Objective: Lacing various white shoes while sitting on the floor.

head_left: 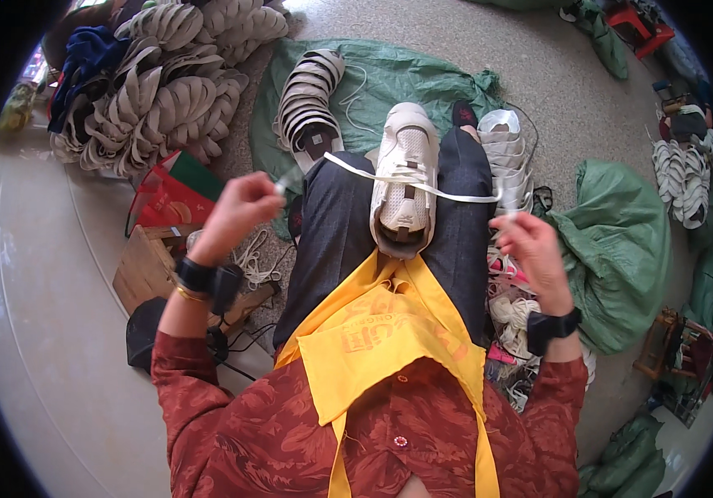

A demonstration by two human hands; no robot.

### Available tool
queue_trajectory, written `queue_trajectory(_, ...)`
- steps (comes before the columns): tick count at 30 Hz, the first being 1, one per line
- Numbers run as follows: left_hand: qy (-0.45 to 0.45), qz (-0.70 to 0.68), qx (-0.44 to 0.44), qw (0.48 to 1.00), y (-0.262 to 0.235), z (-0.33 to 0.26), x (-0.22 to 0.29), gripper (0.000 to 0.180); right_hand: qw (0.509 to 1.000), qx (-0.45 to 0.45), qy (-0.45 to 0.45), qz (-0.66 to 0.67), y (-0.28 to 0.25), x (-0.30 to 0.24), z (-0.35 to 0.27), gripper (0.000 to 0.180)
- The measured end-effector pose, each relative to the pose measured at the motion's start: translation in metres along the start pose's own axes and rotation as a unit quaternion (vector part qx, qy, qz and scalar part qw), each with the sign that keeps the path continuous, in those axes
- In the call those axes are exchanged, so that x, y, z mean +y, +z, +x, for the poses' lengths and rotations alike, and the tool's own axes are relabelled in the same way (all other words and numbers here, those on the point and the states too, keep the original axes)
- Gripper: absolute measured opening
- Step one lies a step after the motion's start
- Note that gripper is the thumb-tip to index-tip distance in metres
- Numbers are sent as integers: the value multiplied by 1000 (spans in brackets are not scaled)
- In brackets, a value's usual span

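A cream-white sneaker [404, 178] rests on my lap, toe pointing away, lying on dark trousers. A flat white shoelace [448, 193] runs across the shoe, stretched out to both sides. My left hand [240, 207] is raised to the left of the shoe and pinches one end of the lace. My right hand [531, 247] sits to the right of the shoe and grips the other end. Both wrists wear black bands. A yellow apron [381, 332] covers my front below the shoe.
Stacks of beige shoe uppers [165, 83] are piled at the upper left; another stack [311, 95] lies on a green sheet [406, 70]. A wooden crate [144, 266] with loose laces stands at my left. Green bags [622, 249] and white shoes [684, 178] lie to the right.
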State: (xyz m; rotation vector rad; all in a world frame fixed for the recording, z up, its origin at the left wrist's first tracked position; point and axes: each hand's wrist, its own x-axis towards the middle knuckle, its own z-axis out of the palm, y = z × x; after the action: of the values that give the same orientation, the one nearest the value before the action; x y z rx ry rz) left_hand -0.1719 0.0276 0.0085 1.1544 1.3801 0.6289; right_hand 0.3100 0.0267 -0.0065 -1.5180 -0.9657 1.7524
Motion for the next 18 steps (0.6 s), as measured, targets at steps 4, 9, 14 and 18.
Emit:
queue_trajectory(4,15,-62,-57,996,64,12,2,12,989,-75,-85,-100,68,-4,10,14)
queue_trajectory(9,78,44,-8,996,99,33,8,12,927,18,-257,-272,88,-8,45,13)
queue_trajectory(14,119,47,48,991,109,54,7,8,973,-1,-222,-63,89,1,63,15)
queue_trajectory(18,115,-11,35,993,112,63,7,6,975,-11,-218,-28,89,6,62,14)
